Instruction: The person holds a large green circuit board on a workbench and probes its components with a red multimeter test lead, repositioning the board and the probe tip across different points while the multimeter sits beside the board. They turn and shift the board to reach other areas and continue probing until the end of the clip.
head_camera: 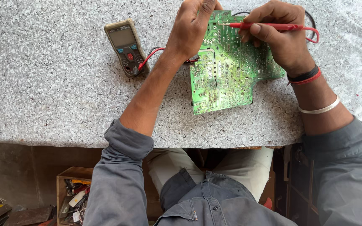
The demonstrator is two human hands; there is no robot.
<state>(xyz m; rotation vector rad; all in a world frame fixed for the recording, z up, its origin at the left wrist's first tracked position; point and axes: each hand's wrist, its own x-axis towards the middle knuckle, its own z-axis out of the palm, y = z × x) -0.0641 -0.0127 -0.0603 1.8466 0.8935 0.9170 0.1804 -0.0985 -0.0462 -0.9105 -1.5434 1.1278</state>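
Probing one circuit board (227, 71) | right hand (281, 37) grip clamped on one red probe (273, 27) | left hand (191, 27) grip unclear

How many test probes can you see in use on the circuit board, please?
1: a red probe in the right hand, tip on the green board. The left hand rests on the board's far edge and may hide a second probe.

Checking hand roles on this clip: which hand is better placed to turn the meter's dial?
Left, probably. The left hand rests on the green circuit board, nearer the grey handheld multimeter; the right hand grips the red probe.
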